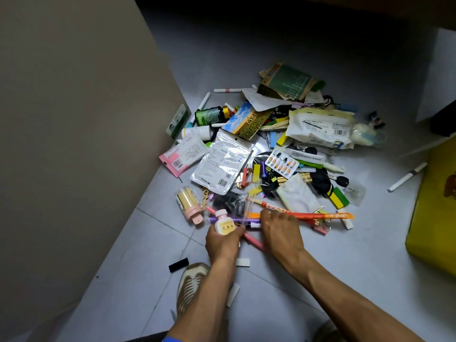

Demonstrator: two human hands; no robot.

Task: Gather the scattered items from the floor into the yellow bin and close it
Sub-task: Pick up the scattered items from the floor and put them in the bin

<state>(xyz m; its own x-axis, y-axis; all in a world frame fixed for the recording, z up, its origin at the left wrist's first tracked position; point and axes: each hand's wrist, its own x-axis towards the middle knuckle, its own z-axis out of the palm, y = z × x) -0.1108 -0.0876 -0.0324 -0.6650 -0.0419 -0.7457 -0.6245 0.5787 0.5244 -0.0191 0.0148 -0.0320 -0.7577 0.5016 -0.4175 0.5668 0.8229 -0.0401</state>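
A heap of small items lies on the white tiled floor: foil pouches (223, 161), a pill blister (282, 163), a green bottle (211, 116), pens, clips and packets. At the heap's near edge my left hand (223, 243) grips a small white bottle (224, 222) with a pink cap and yellow label. My right hand (281, 230) rests palm down on long thin things there, its fingers on an orange-wrapped stick (320, 215) and a purple pen (243, 220); whether it grips them I cannot tell. The yellow bin (434, 218) stands at the right edge.
A beige wall or panel (74, 144) closes off the left side. My shoe (190, 285) stands on the tiles below my left hand, beside a black block (179, 265) and a white piece (243, 262). A white pen (407, 176) lies near the bin.
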